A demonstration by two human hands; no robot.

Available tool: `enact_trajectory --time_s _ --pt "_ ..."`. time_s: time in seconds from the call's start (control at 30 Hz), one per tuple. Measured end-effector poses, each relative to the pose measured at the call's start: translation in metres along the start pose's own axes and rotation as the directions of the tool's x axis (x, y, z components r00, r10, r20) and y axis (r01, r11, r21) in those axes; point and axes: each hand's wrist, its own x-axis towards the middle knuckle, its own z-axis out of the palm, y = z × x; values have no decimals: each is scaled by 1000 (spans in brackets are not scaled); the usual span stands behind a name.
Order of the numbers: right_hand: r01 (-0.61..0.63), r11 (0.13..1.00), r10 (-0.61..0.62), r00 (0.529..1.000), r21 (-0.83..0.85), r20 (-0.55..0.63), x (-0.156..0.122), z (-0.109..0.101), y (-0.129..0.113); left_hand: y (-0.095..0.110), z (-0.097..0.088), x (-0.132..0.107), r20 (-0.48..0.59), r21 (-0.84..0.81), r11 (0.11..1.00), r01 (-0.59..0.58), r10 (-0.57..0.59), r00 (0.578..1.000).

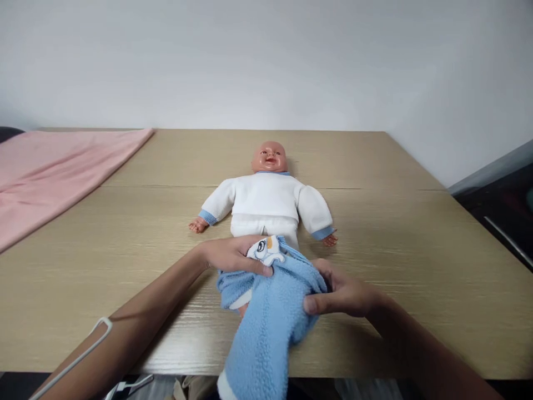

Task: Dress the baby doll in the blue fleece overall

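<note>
A baby doll (270, 191) lies on its back on the table, head away from me, in a white top with blue cuffs. Blue fleece trousers (266, 316) with white hems cover its lower body. One trouser leg hangs over the table's front edge; the other is bunched to the left, a bit of the doll's skin showing at its hem. My left hand (239, 255) is closed on the waist by an embroidered white patch, thumb on top and fingers hidden beneath. My right hand (339, 291) pinches the right side of the trousers, thumb outside, fingers partly inside the fabric.
A pink cloth (62, 172) is spread over the left side of the wooden table (400, 233). A white wall stands behind it. Dark furniture (499, 205) is at the right. A white cable (79, 355) runs beside my left forearm.
</note>
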Motion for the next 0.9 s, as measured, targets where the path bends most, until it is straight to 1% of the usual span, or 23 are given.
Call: enact_trajectory --time_s 0.07,0.13,0.2,0.23,0.3,0.33,0.4,0.5,0.57,0.63,0.7,0.77,0.83,0.9 --pt "49 997 -43 993 55 -108 -3 -3 5 -2 -2 0 15 -49 999 3 -3 1000" --pt "71 994 -56 982 79 -182 -6 -6 10 -4 -4 -1 41 -112 994 3 1 999" --pt "67 995 -50 977 77 -207 -6 -7 12 -4 -6 -2 86 -127 992 23 -12 996" --pt "61 996 -44 977 72 -209 -6 -7 11 -4 -7 -3 115 -115 992 50 -37 993" --pt "42 997 -30 981 57 -194 -4 -5 7 -4 -8 -5 160 -83 990 110 -96 982" --pt "35 998 -27 985 49 -170 -3 -5 4 -4 -9 -5 174 -84 989 123 -107 979" --pt "2 999 1 997 39 -83 -2 -4 -1 -8 -10 -6 157 -117 988 96 -77 985" --pt "-110 993 109 993 33 40 -4 -4 -3 -19 -13 -7 76 -147 989 14 -3 997" --pt "-183 983 183 982 10 54 -7 -3 0 -24 -14 -8 60 -129 992 5 3 998" --pt "-196 981 196 980 -3 35 -9 -2 3 -25 -14 -8 62 -111 994 -2 9 998" --pt "-150 988 149 989 22 25 -9 1 5 -21 -13 -7 46 -99 995 -14 19 999" --pt "-63 995 61 998 80 16 -9 3 6 -17 -11 -7 44 -91 996 -9 13 999" --pt "31 990 -32 999 135 3 -8 3 6 -14 -11 -7 79 -104 994 18 -10 997" --pt "84 982 -85 996 168 -3 -8 2 6 -15 -12 -7 142 -166 985 47 -23 990"
